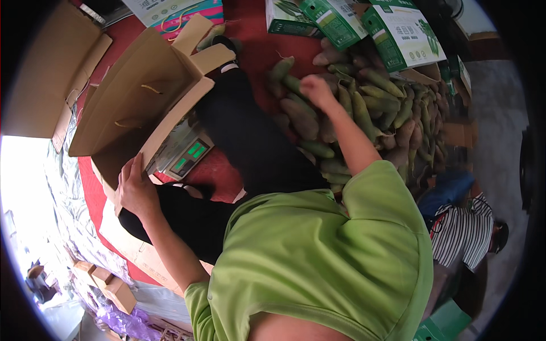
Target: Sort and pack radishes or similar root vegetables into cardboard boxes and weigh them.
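Note:
My left hand (135, 187) grips the near edge of an open brown cardboard box (136, 96) that stands on a digital scale (185, 150) with a green display. My right hand (316, 91) reaches forward onto a large pile of green and brown long vegetables (375, 113) on the red floor; whether its fingers hold one is hidden. My black trouser legs (250, 142) stretch out between the box and the pile. My green shirt (318, 256) fills the lower middle.
Green and white printed cartons (398, 31) stand behind the pile. Flat cardboard (40, 74) lies at the left, and small cardboard pieces (111, 284) at the lower left. Another person in a striped shirt (463, 230) sits at the right.

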### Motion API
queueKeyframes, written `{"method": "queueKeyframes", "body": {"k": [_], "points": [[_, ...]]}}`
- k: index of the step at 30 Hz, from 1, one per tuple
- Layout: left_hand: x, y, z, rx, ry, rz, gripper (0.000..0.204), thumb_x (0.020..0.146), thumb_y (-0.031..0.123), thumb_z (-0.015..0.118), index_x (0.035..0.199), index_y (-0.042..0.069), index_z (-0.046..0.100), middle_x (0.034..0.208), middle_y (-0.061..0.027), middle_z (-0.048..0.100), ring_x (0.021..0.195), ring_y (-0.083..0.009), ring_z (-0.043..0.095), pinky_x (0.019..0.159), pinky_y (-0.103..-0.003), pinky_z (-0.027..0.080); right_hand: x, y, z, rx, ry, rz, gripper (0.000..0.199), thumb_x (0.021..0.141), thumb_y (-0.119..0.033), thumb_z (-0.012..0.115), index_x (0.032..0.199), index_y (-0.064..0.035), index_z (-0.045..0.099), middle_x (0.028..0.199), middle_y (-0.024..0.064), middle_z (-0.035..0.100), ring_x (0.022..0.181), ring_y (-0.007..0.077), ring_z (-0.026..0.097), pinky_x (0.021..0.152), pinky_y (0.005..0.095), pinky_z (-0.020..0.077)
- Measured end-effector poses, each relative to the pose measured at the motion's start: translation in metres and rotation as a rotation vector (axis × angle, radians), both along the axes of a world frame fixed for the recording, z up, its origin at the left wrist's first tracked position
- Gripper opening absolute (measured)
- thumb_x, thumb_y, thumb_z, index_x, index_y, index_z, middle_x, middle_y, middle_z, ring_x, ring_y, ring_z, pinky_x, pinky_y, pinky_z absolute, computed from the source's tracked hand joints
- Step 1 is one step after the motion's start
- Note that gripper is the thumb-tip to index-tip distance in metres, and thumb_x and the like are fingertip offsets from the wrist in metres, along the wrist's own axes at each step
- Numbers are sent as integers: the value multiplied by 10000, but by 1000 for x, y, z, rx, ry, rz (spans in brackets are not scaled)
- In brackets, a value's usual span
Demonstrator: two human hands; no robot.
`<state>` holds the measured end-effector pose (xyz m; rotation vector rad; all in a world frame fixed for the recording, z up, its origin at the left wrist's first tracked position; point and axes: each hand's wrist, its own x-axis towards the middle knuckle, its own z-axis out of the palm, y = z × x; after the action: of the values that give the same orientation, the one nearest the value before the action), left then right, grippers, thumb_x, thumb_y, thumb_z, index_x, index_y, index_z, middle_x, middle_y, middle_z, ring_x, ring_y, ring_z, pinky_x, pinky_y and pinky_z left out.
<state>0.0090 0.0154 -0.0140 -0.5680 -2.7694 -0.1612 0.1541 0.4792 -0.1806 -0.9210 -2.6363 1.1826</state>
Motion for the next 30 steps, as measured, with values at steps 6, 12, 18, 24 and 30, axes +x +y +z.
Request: {"method": "queueKeyframes", "body": {"k": [6,12,18,24,30], "points": [[2,1,-3,14,-9,44,290,794,70,629,1050,181,707,1021,17,680,912,-212,656,752,-355,523,136,-33,-91,-14,-312,-68,203,725,-139,710,911,-60,695,864,134,692,835,274,676,740,357,526],[2,5,-3,13,2,37,333,764,28,655,1057,178,704,1014,21,682,899,-218,665,725,-348,536,157,-38,-81,60,-251,-246,191,738,-148,672,919,-86,672,902,132,685,891,323,651,771,415,518],[3,4,-2,17,16,52,347,752,12,653,1047,186,707,1011,31,684,886,-201,670,709,-330,541,147,25,-4,580,-536,-609,555,760,-269,743,1249,-175,498,1283,74,498,1190,307,465,905,525,439],[1,5,-4,51,48,19,348,734,-3,665,1028,180,709,1004,29,685,885,-208,669,716,-332,538,181,61,-2,188,-821,-781,725,729,-443,749,1313,-121,466,1336,126,515,1230,329,495,958,510,435],[1,3,-2,33,10,58,315,762,30,639,1023,187,716,1008,23,680,932,-205,647,782,-336,519,181,52,-12,140,-724,-716,679,709,-417,761,1207,0,562,1130,175,647,1045,349,620,886,451,484]]}}
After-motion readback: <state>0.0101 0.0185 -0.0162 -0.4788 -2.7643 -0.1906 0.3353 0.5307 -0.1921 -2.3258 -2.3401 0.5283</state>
